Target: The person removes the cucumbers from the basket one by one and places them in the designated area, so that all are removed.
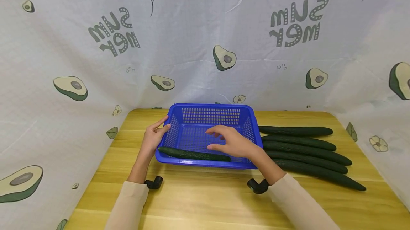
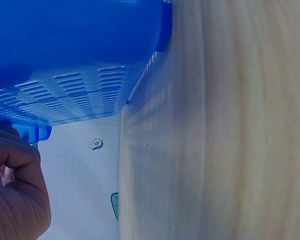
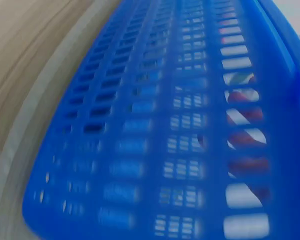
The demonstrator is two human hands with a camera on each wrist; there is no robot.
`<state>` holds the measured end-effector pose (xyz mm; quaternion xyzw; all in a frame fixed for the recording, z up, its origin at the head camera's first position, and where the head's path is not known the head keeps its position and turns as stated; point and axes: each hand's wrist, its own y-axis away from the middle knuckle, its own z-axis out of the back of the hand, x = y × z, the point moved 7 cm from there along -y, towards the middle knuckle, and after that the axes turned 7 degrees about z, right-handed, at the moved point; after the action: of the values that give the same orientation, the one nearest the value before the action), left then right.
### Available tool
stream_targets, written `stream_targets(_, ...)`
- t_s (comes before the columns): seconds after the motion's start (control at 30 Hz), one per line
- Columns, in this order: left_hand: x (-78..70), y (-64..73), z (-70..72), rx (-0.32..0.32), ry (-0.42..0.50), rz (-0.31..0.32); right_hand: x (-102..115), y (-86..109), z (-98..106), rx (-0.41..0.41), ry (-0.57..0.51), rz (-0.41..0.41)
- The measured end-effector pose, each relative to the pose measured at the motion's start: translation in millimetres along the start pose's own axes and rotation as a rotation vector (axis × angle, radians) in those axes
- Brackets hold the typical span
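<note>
A blue plastic basket [image 1: 206,164] with slotted walls stands on the wooden table. My left hand [image 1: 153,137] grips its left rim, with the thumb on the rim side; in the left wrist view the fingers [image 2: 20,155] curl at the basket edge. One long dark green cucumber [image 1: 194,154] lies along the basket's near side, its left tip close to the near left corner. Whether that tip rests on the rim, I cannot tell. Over the basket's right half hovers my right hand [image 1: 232,141], fingers loosely bent, holding nothing. The right wrist view is filled by the basket's slotted wall [image 3: 155,120].
Several cucumbers [image 1: 310,150] lie side by side on the table right of the basket, their left ends hidden by its rim. A white cloth [image 1: 192,38] printed with avocados hangs behind the table [image 1: 205,198]. Black wrist-worn pieces [image 1: 257,186] sit at both sleeves.
</note>
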<state>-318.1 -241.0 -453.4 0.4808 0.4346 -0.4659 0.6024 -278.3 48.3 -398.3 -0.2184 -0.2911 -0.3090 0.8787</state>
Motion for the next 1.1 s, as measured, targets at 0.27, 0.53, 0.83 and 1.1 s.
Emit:
stream_targets(0.27,-2.7,3.5,-0.7,0.027,0.016,0.035,2,-18.3,-29,0.158,0.023,0.024)
stream_targets(0.53,-21.3,21.0,-3.8,0.049,0.002,0.027,-2,-20.9,-52,0.296,0.041,-0.025)
stream_targets(0.83,-21.7,21.4,-5.1,0.037,0.011,0.031,-7,-20.8,-60,0.371,0.077,-0.038)
stream_targets(1.1,-25.5,20.7,-4.6,0.036,-0.001,0.032,-4,-20.5,-51,0.301,0.094,0.021)
